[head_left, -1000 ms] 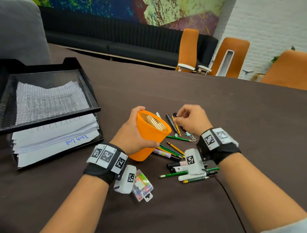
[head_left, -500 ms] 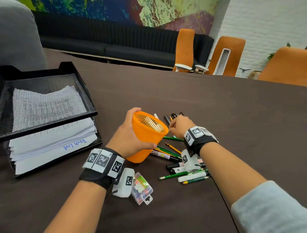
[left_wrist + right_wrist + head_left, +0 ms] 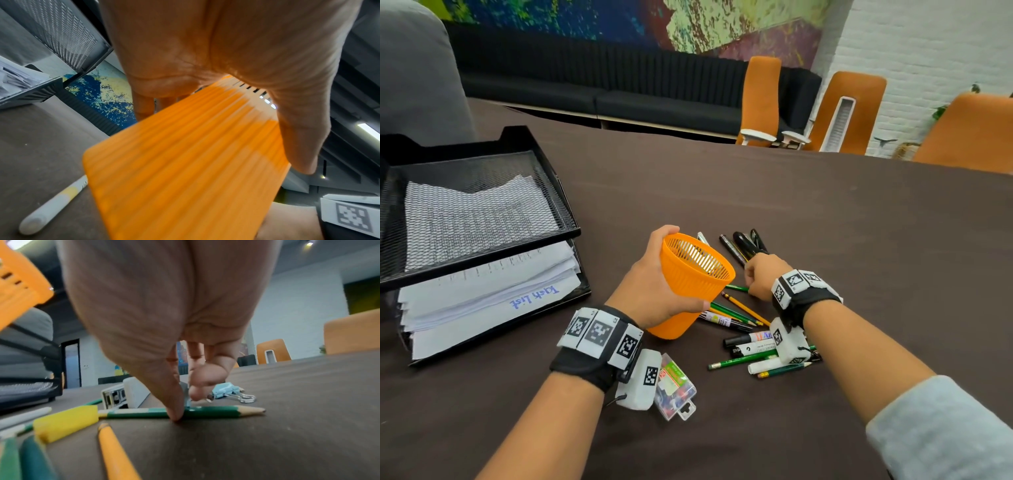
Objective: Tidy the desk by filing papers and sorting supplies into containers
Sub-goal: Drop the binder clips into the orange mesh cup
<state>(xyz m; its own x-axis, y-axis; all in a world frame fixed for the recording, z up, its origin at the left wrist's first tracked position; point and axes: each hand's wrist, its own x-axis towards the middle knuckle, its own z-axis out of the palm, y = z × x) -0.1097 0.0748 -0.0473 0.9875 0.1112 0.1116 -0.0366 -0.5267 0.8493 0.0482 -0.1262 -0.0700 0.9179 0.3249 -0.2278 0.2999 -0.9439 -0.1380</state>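
Here the orange mesh cup is gripped round its wall by the left hand and held tilted off the desk, mouth toward the right hand, whose thumb and fingertip are pinched on a green pencil lying flat just beside the cup. The pencil is best lifted level, then tipped point-down into the mouth. "Task List" can be read on the paper in the tray beyond the cup-holding hand; marker labels are too small to read.
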